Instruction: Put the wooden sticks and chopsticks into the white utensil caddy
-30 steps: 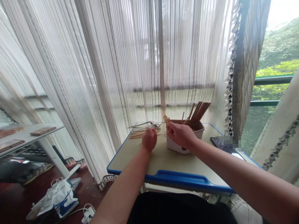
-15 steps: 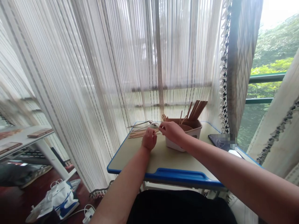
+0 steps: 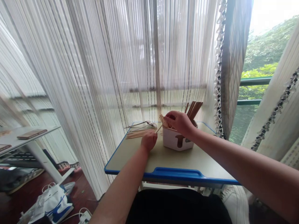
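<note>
A white holder (image 3: 174,141) stands on the small blue-edged table (image 3: 177,174), with brown chopsticks (image 3: 193,109) leaning out at its far side and paler sticks at its near left. My right hand (image 3: 178,122) is closed above the holder's left rim, pinching a thin pale chopstick (image 3: 159,128) that slants down to the left. My left hand (image 3: 149,140) rests as a fist on the table just left of the holder, with that chopstick's lower end at its fingers. More pale chopsticks (image 3: 137,134) lie flat beyond the fist.
Metal spoons (image 3: 142,124) lie at the table's far left corner. Striped sheer curtains hang close behind and left. A low white shelf (image 3: 28,138) stands at the left. A white bag (image 3: 54,202) and cables lie on the floor.
My right hand has risen from beside my left fist to above the holder's left rim, bringing a thin chopstick with it. The left fist has stayed put. The camera has shifted slightly.
</note>
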A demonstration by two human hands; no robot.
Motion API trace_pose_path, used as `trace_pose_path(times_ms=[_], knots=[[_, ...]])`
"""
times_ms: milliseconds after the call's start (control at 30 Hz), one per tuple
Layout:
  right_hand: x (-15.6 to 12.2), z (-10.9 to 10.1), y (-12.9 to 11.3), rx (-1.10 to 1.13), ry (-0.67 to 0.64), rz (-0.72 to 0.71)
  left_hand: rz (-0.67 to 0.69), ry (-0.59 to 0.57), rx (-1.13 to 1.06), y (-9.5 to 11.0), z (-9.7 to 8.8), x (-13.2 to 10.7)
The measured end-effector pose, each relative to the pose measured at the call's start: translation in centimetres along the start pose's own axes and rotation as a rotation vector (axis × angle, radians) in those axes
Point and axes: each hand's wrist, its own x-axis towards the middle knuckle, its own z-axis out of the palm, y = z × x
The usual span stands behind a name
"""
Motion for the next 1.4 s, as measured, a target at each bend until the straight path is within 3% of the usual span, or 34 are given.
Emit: trace_pose_path(times_ms=[67,133,233,333,533,600,800,900,1000,1200,1400], knots=[[-0.3,0.4,0.1,0.06,-0.105,0.01,0.007,-0.013,-0.006,0.1,0.0,-0.1],[-0.6,0.7,-0.1,0.051,-0.17,-0.071,0.013,-0.025,-0.001,0.1,0.1,-0.2],[-0.6,0.6,-0.7,-0.044,-0.18,-0.13,0.027,-0.03,0.017,0.1,0.2,-0.3],[-0.4,0.3,-1.5,-0.141,-0.218,0.001,0.082,-0.027,0.034,0.2,0.2,-0.3],[-0.4,-0.1,-2.4,-0.039,-0.244,-0.055,0.145,-0.047,0.066,0.4,0.5,-0.3],[0.4,-1.1,-2.4,-0.02,-0.143,-0.054,0.102,-0.077,0.092,0.3,0.7,-0.2],[4.4,-5.9,-1.0,-0.039,0.395,-0.054,-0.093,-0.08,0.177,-0.5,1.3,0.2],[5.1,-6.5,0.0,-0.144,0.495,-0.055,-0.134,-0.104,0.188,-0.7,1.4,0.3],[4.6,-5.5,0.9,-0.251,0.405,-0.011,-0.167,-0.14,0.194,-0.9,1.6,0.3],[3.0,-1.6,2.1,-0.295,-0.097,0.059,-0.257,-0.144,0.24,-1.3,1.9,0.4],[2.5,-0.1,1.2,-0.307,-0.203,0.093,-0.3,-0.254,0.258,-1.7,2.5,0.5]])
